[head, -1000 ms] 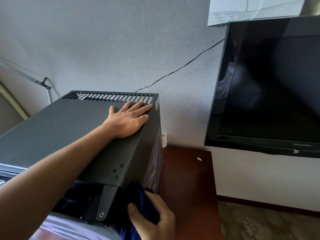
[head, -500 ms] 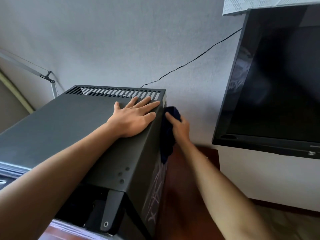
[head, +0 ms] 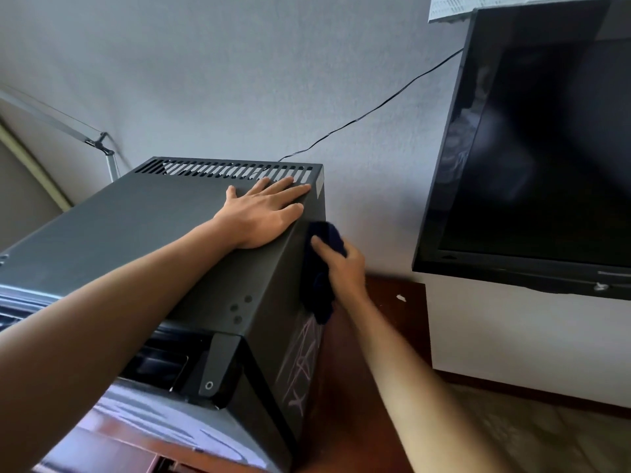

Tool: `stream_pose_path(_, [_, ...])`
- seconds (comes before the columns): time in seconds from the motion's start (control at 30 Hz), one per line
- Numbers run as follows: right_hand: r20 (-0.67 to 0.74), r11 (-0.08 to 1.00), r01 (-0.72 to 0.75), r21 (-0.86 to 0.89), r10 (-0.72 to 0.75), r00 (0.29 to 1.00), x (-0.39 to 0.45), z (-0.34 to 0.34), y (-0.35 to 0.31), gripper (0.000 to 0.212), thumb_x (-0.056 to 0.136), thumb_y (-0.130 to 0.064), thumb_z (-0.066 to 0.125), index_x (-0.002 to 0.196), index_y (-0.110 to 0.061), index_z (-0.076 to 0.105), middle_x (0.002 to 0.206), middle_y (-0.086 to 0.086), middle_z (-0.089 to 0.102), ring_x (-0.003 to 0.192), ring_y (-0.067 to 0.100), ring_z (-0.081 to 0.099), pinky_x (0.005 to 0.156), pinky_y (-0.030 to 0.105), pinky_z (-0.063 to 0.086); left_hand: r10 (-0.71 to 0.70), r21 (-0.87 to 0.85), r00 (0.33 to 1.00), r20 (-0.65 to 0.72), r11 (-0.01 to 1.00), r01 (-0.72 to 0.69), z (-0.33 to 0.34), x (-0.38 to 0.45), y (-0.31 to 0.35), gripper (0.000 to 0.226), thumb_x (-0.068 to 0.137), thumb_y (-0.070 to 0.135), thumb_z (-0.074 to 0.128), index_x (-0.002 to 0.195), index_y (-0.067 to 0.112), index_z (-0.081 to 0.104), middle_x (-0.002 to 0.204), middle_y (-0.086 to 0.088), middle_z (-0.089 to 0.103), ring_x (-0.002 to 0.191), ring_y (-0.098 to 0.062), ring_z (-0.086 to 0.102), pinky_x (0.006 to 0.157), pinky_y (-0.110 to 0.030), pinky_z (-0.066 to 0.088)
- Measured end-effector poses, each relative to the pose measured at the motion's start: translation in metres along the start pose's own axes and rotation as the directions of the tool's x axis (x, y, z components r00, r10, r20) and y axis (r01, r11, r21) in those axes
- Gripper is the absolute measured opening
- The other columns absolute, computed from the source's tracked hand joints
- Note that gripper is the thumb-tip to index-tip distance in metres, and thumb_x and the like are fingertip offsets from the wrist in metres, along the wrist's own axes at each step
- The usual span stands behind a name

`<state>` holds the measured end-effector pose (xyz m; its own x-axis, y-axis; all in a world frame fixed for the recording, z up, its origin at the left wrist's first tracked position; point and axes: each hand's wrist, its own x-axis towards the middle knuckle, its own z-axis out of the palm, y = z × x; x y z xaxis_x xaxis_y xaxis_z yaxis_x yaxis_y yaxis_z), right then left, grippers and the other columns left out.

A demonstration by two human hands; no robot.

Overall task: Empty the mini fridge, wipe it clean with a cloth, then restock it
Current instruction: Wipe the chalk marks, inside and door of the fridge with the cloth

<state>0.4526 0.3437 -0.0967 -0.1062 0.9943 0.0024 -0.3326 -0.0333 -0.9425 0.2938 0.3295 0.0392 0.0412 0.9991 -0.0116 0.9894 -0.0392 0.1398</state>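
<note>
Left hand (head: 261, 213): flat, palm down on top panel of mini fridge (head: 143, 233), fingers straight and slightly spread, fingertips reaching the row of vent slots (head: 225, 169) at the rear edge; holds nothing, presses on the panel near the right rear corner. Right hand (head: 341, 268): fingers curled round a dark blue cloth (head: 322, 268), thumb laid over the fabric, cloth bunched and pressed against the fridge's right side wall, upper part, just under the top edge; loose end of cloth hanging below the hand. Mini fridge: dark grey, standing on a reddish-brown wooden surface (head: 382, 322), rear toward the pale wall (head: 205, 80). Hinge bracket (head: 216, 367) with a round fastener at the front right corner. Door state: cannot tell from this angle. Pale chalk-like scrawl (head: 302, 363) on the right side wall below the cloth, crossing strokes, not legible as letters. Small pale sticker (head: 319, 186) at the top rear right corner, text too small to read. Three round marks on the top panel near the front right edge. No brand name legible on fridge. Black cable (head: 375, 109) running from behind the fridge up along the wall toward a black flat screen (head: 546, 148) at right, screen dark; small mark on its lower bezel, unreadable. White printed sheet (head: 454, 6) above the screen, print too fine to read. Metal lamp arm (head: 68, 126) at left against the wall.
</note>
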Motion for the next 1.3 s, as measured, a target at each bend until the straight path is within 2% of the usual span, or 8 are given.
stream_pose_path(0.1, [0.045,0.998,0.001,0.065,-0.004,0.999,-0.065,0.000,0.012,0.023,0.087,-0.015,0.080,0.110,-0.015,0.077,0.100,0.005,0.079,0.092,0.021,0.074,0.079,0.035,0.059,0.034,-0.046,0.994,-0.102,0.998,-0.039,0.000,-0.007,0.003,0.046,0.103,0.056,0.031,0.149,0.055,0.034,0.164,0.016,0.028,0.153,-0.016,0.023,0.118,-0.067,0.014])
stream_pose_path(0.17, [0.068,0.997,-0.008,0.077,0.002,0.998,-0.108,0.000,0.023,0.024,0.086,-0.016,0.081,0.110,-0.018,0.078,0.103,0.008,0.078,0.098,0.028,0.074,0.089,0.045,0.058,0.033,-0.067,0.981,-0.191,0.997,-0.047,-0.001,-0.014,0.007,0.037,0.103,0.052,0.037,0.140,0.052,0.045,0.152,0.011,0.040,0.142,-0.018,0.038,0.113,-0.054,0.030])
stream_pose_path(0.27, [0.056,0.999,-0.003,0.040,0.001,0.998,-0.159,0.002,0.036,0.033,0.077,-0.030,0.086,0.108,-0.020,0.079,0.105,0.009,0.077,0.103,0.031,0.072,0.096,0.051,0.055,0.031,-0.038,0.977,-0.213,0.998,-0.040,-0.003,-0.023,0.012,0.035,0.105,0.049,0.037,0.137,0.048,0.050,0.149,0.012,0.044,0.137,-0.019,0.044,0.098,-0.044,0.037])
stream_pose_path(0.47, [0.085,1.000,0.007,0.019,-0.008,0.996,-0.187,-0.002,0.043,0.034,0.075,-0.033,0.086,0.105,-0.018,0.079,0.104,0.011,0.073,0.102,0.031,0.071,0.095,0.050,0.053,0.029,0.018,0.997,0.074,0.999,-0.030,-0.003,-0.041,0.002,0.065,0.091,0.071,0.030,0.154,0.064,0.015,0.170,0.022,0.005,0.158,-0.014,0.000,0.123,-0.064,-0.001])
stream_pose_path(0.63, [0.055,0.997,-0.034,0.072,0.030,0.998,-0.147,-0.003,0.043,0.031,0.078,-0.024,0.085,0.108,-0.018,0.079,0.107,0.013,0.076,0.096,0.023,0.071,0.092,0.044,0.055,0.025,0.068,0.988,0.150,0.997,-0.036,-0.003,-0.043,0.002,0.087,0.075,0.074,0.041,0.150,0.069,-0.002,0.170,0.021,-0.008,0.158,-0.019,-0.011,0.118,-0.072,-0.007])
stream_pose_path(0.83, [0.024,0.995,-0.088,0.039,0.088,0.996,-0.028,-0.013,0.029,0.026,0.086,-0.011,0.080,0.112,-0.009,0.076,0.094,0.001,0.078,0.083,0.012,0.073,0.076,0.029,0.057,0.057,0.068,0.989,0.139,0.995,-0.067,-0.002,-0.043,0.000,0.082,0.074,0.072,0.044,0.145,0.075,0.003,0.171,0.017,-0.008,0.158,-0.022,-0.012,0.116,-0.076,-0.006])
stream_pose_path(1.0, [-0.015,0.996,-0.086,0.008,0.086,0.996,0.060,-0.012,0.018,0.035,0.078,-0.028,0.086,0.106,-0.010,0.076,0.104,0.012,0.078,0.101,0.031,0.073,0.095,0.055,0.057,0.038,0.047,0.991,0.127,0.998,-0.044,-0.002,-0.044,0.004,0.082,0.073,0.065,0.044,0.146,0.074,0.008,0.171,0.017,-0.006,0.158,-0.020,-0.010,0.117,-0.073,-0.003])
stream_pose_path(1.3, [0.028,0.985,-0.144,0.092,0.142,0.989,0.104,-0.016,0.020,0.037,0.083,-0.021,0.083,0.115,-0.005,0.073,0.111,0.019,0.075,0.107,0.040,0.071,0.094,0.060,0.056,0.032,0.031,0.993,0.114,0.999,-0.035,-0.002,-0.045,0.006,0.083,0.071,0.065,0.043,0.147,0.072,0.010,0.171,0.018,-0.004,0.158,-0.019,-0.008,0.117,-0.073,-0.002])
